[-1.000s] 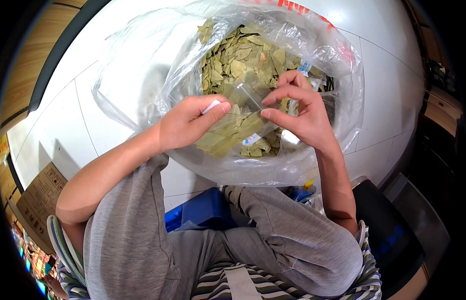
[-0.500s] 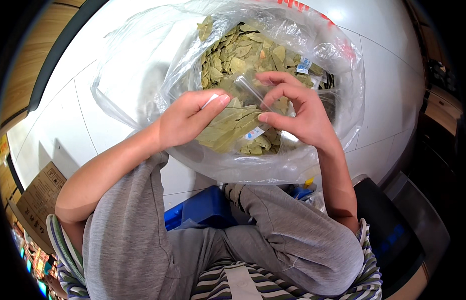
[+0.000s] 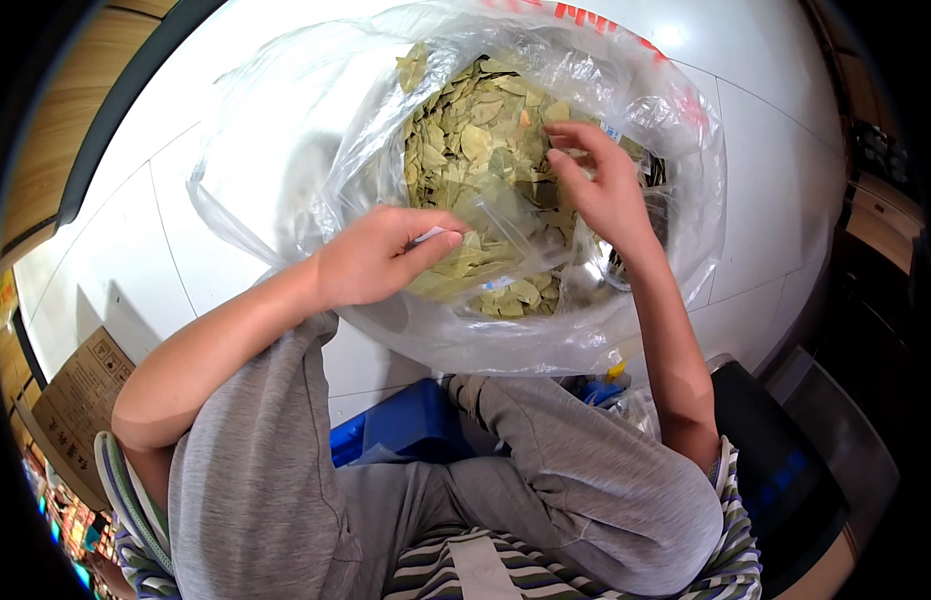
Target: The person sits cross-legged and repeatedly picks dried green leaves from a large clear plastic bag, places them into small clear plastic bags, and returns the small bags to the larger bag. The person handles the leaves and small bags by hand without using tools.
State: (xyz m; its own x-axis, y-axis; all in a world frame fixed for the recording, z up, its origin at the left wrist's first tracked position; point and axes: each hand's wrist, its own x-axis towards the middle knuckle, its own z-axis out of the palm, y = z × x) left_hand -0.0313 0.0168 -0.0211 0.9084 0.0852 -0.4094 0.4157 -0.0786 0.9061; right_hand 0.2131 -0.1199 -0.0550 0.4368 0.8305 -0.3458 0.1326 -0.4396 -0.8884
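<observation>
At the bottom of the frame, gray pants point(image 3: 250, 460) cover two bent legs. Between the legs, low in the middle, is a blue plastic tub point(image 3: 415, 425). A brown cardboard box point(image 3: 80, 395) stands at the lower left. In the middle, the left hand point(image 3: 375, 258) pinches a small clear bag point(image 3: 503, 222) with its thumb and fingers, and a bit of white pokes out there. Some leaves show through the small bag. A little up and to the right, the right hand point(image 3: 607, 190) has its thumb and fingers a small way apart, over the dry green leaves point(image 3: 475, 110). I cannot tell if it touches one. The leaves sit inside a big clear bag point(image 3: 465, 340) on the white floor point(image 3: 770, 170).
</observation>
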